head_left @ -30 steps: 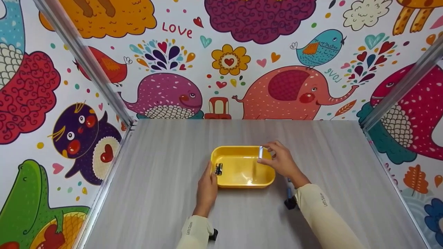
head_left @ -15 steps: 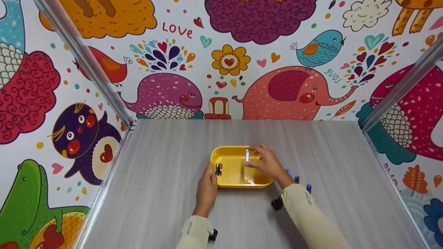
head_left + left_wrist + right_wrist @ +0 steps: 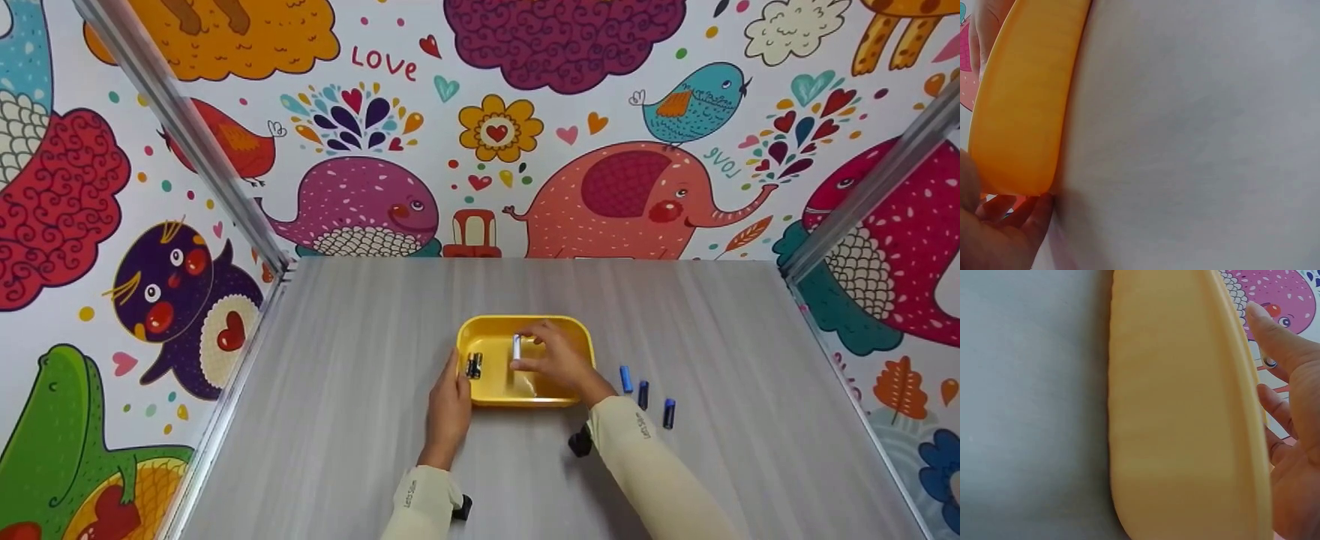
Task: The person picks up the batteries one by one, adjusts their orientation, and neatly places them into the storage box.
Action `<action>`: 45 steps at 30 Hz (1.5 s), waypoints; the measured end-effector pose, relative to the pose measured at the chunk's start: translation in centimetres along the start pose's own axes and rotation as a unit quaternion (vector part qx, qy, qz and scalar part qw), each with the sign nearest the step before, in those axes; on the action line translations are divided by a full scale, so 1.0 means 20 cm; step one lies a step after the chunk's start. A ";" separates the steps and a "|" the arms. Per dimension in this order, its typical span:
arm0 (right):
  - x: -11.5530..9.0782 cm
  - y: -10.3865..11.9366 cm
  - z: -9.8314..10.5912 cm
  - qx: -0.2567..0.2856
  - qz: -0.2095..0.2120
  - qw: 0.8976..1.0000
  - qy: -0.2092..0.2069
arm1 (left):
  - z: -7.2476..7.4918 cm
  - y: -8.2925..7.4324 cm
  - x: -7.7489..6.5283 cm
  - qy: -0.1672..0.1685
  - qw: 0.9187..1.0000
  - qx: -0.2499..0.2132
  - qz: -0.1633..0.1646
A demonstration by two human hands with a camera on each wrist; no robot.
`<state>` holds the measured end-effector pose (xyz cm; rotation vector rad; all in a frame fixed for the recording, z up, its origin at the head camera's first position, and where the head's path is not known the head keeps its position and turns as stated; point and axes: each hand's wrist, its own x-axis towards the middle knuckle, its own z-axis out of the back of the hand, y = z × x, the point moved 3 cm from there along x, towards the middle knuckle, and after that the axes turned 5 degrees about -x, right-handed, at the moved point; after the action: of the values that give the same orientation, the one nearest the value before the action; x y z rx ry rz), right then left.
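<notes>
A yellow plastic tray (image 3: pixel 491 346) sits on the table, its outer wall filling much of both wrist views. At its left end my left hand (image 3: pixel 448 409) grips the rim, thumb on top and fingers (image 3: pixel 1039 222) against the outside. My right hand (image 3: pixel 559 358) is over the tray and pinches a white battery (image 3: pixel 516 348) upright in the head view between thumb and fingers. In the right wrist view only a round end of the battery (image 3: pixel 1269 361) shows past the rim. Two black batteries (image 3: pixel 475 366) lie side by side inside, near the left wall.
To the right of the tray lie a light blue battery (image 3: pixel 626 379), a dark battery (image 3: pixel 643 395) and another dark one with a blue end (image 3: pixel 669 414). Cartoon-printed walls (image 3: pixel 600 202) with metal corner posts enclose the grey table (image 3: pixel 360 360).
My right hand has carried the white battery leftward from the tray's right end to its middle. The batteries on the table have come out from behind the right arm. My left hand has stayed put.
</notes>
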<state>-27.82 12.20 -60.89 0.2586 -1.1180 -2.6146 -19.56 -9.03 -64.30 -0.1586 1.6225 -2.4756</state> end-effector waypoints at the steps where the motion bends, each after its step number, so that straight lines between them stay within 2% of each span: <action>1: 0.00 0.00 -0.01 -0.002 -0.005 1.000 0.002 | 0.00 0.00 0.00 0.000 1.000 0.000 -0.001; 9: 0.03 0.02 -0.09 -0.007 -0.004 1.000 0.001 | 0.00 0.00 0.00 0.001 1.000 0.002 0.004; 16: 0.05 0.06 -0.16 -0.001 -0.036 0.999 0.006 | 0.00 0.00 0.00 0.005 1.000 0.007 0.018; 23: 0.09 0.07 -0.21 -0.039 -0.033 0.998 0.020 | 0.00 0.00 0.00 0.010 0.999 0.001 0.032; 33: 0.11 0.08 -0.24 -0.079 -0.004 0.997 0.026 | 0.00 0.00 0.00 0.003 1.000 0.007 0.009; 39: 0.12 0.11 -0.27 -0.083 -0.021 0.995 0.043 | 0.01 0.00 0.00 -0.006 1.000 0.017 -0.006; 45: 0.13 0.11 -0.30 -0.088 -0.025 0.995 0.038 | 0.01 0.00 0.00 -0.001 1.000 0.013 -0.002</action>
<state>-28.21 5.78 -63.45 0.3483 -0.8619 -2.7014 -19.53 -9.16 -64.20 -0.1608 1.5897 -2.4976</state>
